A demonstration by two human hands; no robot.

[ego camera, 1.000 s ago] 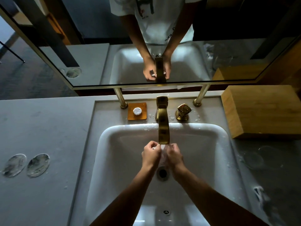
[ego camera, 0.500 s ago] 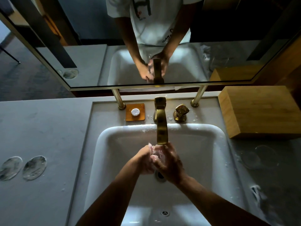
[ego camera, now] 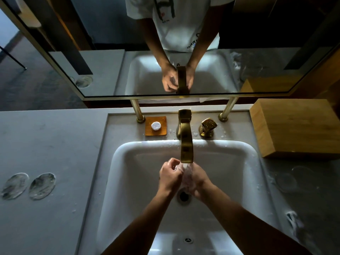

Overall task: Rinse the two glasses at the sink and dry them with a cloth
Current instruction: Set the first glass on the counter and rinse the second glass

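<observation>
Head view is the only angle, so here goes. Both hands are together under the brass faucet (ego camera: 186,142), right over the drain (ego camera: 184,196), about dead centre of the white sink (ego camera: 128,181). Water is running off the spout onto them. The left hand (ego camera: 170,176) is curled with something small and clear pinched at its fingertips, and the right hand (ego camera: 196,180) is cupped just beside it at 3 o'clock, touching. It looks like a glass (ego camera: 184,178) is held between them, but the stream and foam blur it so much that I honestly can't tell how the right hand's fingers sit on it.

Over at 3 o'clock on the wet tabletop (ego camera: 55,144) there are faint round shapes (ego camera: 294,177) that might be the other glass; too dim to call. At 9 o'clock sit two cloudy oval marks (ego camera: 29,185). Behind the sink, at 12 o'clock, there's an orange soap dish (ego camera: 156,126) and a brass tap handle (ego camera: 207,127), plus a wooden box (ego camera: 296,127) at 2 o'clock. I don't see a cloth for sure.

Handling-wise, I'd guess a wet glass is rigid, light, slippery and easy to chip on that basin. Best bet is wrapping fingers around the wall, not pinching the rim.
</observation>
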